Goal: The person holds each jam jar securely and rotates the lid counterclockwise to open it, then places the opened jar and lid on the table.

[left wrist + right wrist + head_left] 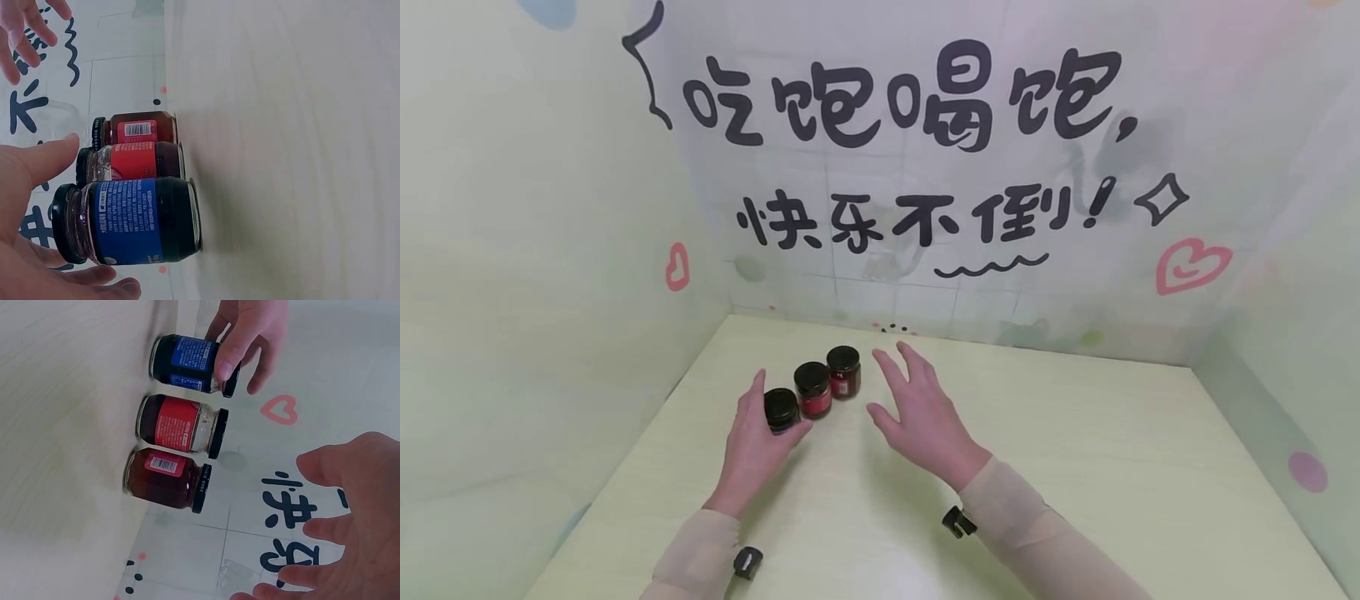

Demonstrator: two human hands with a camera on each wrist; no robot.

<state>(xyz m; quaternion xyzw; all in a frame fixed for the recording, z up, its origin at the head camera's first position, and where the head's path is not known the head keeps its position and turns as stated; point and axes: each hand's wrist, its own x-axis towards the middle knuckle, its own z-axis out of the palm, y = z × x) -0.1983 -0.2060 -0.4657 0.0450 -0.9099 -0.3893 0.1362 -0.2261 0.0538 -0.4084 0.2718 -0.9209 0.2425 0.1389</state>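
Three glass jars with black lids stand upright in a slanting row on the table. The nearest, a blue-labelled jar (128, 222), has my left hand (752, 446) around its upper part, thumb on one side and fingers on the other. A gap shows between thumb and lid in the left wrist view. Beside it is a red-labelled jar (815, 392) with dark contents. At the far end stands a reddish-brown jar (164, 478) with a barcode on its red label. My right hand (921, 417) hovers to the right of that jar, fingers spread, holding nothing.
The pale wooden table (1075, 467) meets a printed backdrop (925, 292) with large black characters behind the jars. Light fabric walls rise on the left and right. A black clip-like piece (958, 522) sits at my right wrist, another (747, 562) at my left.
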